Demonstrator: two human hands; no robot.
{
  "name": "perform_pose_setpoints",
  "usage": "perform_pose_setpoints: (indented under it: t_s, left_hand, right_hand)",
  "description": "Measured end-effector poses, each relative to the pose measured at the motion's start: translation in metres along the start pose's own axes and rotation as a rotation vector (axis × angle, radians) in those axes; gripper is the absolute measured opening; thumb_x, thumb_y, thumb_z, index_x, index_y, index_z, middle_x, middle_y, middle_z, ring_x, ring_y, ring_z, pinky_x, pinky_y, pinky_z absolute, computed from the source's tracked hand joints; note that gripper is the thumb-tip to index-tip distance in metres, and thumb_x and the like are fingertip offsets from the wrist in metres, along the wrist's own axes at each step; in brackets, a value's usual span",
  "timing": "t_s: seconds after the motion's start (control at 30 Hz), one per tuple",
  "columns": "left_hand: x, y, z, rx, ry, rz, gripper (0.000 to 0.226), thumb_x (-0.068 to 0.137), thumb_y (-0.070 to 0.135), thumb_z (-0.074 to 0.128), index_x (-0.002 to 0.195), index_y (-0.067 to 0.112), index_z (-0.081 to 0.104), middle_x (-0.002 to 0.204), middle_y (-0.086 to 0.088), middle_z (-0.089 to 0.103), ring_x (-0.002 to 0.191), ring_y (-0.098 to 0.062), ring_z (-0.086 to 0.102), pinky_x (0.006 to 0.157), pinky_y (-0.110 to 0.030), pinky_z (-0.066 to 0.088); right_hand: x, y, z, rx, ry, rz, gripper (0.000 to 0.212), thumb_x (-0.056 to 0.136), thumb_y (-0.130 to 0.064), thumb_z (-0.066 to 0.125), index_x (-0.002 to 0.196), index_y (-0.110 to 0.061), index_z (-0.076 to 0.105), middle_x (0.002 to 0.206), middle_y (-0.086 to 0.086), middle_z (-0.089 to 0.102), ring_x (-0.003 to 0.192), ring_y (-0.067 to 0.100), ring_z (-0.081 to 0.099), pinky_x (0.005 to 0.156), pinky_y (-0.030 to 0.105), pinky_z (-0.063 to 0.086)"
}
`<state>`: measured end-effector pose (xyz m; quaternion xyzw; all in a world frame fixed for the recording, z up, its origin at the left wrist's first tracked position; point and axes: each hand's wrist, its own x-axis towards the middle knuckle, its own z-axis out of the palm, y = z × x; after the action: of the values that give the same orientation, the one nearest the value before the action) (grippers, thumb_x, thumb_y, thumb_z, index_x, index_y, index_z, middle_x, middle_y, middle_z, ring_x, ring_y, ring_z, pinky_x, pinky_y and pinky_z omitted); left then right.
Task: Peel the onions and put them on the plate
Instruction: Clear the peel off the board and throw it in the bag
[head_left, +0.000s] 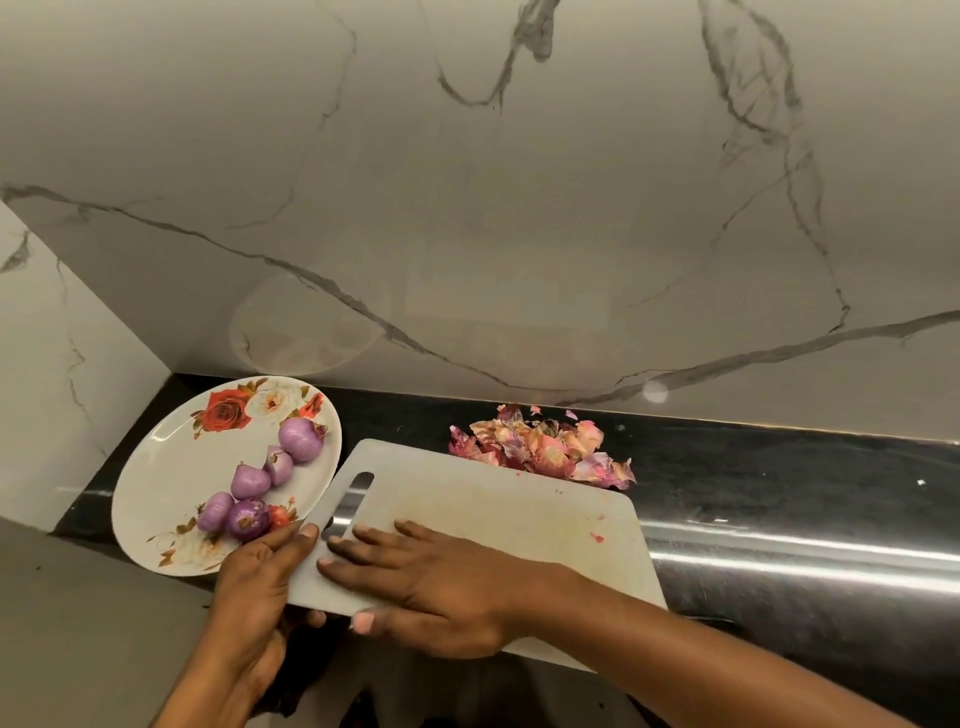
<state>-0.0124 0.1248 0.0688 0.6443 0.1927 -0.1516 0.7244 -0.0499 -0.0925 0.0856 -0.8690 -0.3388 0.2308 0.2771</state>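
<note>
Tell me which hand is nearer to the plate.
Left. The left hand grips the cutting board's edge beside the plate; the right hand lies flat on the board, farther right.

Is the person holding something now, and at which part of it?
The left hand grips the cutting board at its handle-end edge, thumb on top; the right hand rests flat on it.

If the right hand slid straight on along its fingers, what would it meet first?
Probably the left hand gripping the edge of the cutting board, just ahead of the right hand; the plate lies beyond.
</note>
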Motion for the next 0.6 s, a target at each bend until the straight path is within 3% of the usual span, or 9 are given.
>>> perform_pose_setpoints:
  t_s: [0.1, 0.23, 0.33, 0.43, 0.53, 0.6]
  left_hand:
    - [-0.004, 0.003, -0.005, 0.019, -0.005, -0.007, 0.021, 0.099, 0.01, 0.065, 0.114, -0.004, 0.071, 0.101, -0.024, 0.07, 0.074, -0.03, 0.063, 0.031, -0.024, 0.041]
    - [-0.009, 0.003, -0.014, 0.031, 0.0, -0.025, 0.02, 0.099, 0.011, 0.066, 0.112, -0.002, 0.072, 0.096, -0.021, 0.07, 0.073, -0.031, 0.062, 0.031, -0.023, 0.041]
    - [-0.012, 0.005, -0.021, 0.002, 0.006, -0.043, 0.015, 0.099, 0.012, 0.066, 0.109, 0.002, 0.073, 0.094, -0.017, 0.071, 0.074, -0.029, 0.062, 0.031, -0.021, 0.041]
    - [-0.011, 0.01, -0.032, -0.021, 0.027, -0.035, 0.016, 0.099, 0.01, 0.065, 0.112, 0.005, 0.073, 0.095, -0.013, 0.071, 0.077, -0.025, 0.063, 0.033, -0.019, 0.04]
    - [-0.007, 0.016, -0.044, -0.036, 0.038, -0.029, 0.017, 0.1, 0.012, 0.063, 0.113, 0.005, 0.073, 0.096, -0.011, 0.073, 0.071, -0.021, 0.067, 0.033, -0.018, 0.041]
    - [-0.007, 0.018, -0.049, -0.036, 0.039, -0.023, 0.015, 0.101, 0.014, 0.063, 0.11, 0.008, 0.073, 0.092, -0.007, 0.075, 0.07, -0.02, 0.069, 0.033, -0.018, 0.042]
  right_hand:
    - [-0.005, 0.031, -0.003, 0.003, 0.053, 0.156, 0.064, 0.112, -0.058, 0.017, 0.167, -0.034, -0.005, 0.175, -0.011, -0.009, 0.16, 0.005, -0.013, 0.131, 0.038, -0.006]
    - [-0.032, 0.078, -0.014, -0.019, 0.066, 0.416, 0.071, 0.108, -0.066, 0.013, 0.167, -0.032, -0.006, 0.174, -0.01, -0.009, 0.16, 0.009, -0.01, 0.133, 0.044, -0.002]
    - [-0.058, 0.089, -0.019, -0.018, 0.117, 0.541, 0.075, 0.106, -0.069, 0.014, 0.166, -0.032, -0.008, 0.174, -0.01, -0.011, 0.161, 0.01, -0.011, 0.133, 0.04, -0.004]
    - [-0.087, 0.065, -0.013, 0.001, 0.14, 0.423, 0.07, 0.107, -0.067, 0.017, 0.165, -0.039, -0.01, 0.173, -0.018, -0.014, 0.157, -0.003, -0.017, 0.133, 0.035, -0.004]
    - [-0.111, 0.029, -0.004, 0.0, 0.033, 0.279, 0.061, 0.112, -0.058, 0.021, 0.164, -0.045, -0.009, 0.171, -0.026, -0.016, 0.153, -0.011, -0.02, 0.126, 0.022, -0.013]
    - [-0.118, 0.027, -0.003, -0.008, -0.034, 0.247, 0.059, 0.112, -0.056, 0.022, 0.163, -0.047, -0.007, 0.17, -0.027, -0.015, 0.153, -0.011, -0.02, 0.124, 0.022, -0.016]
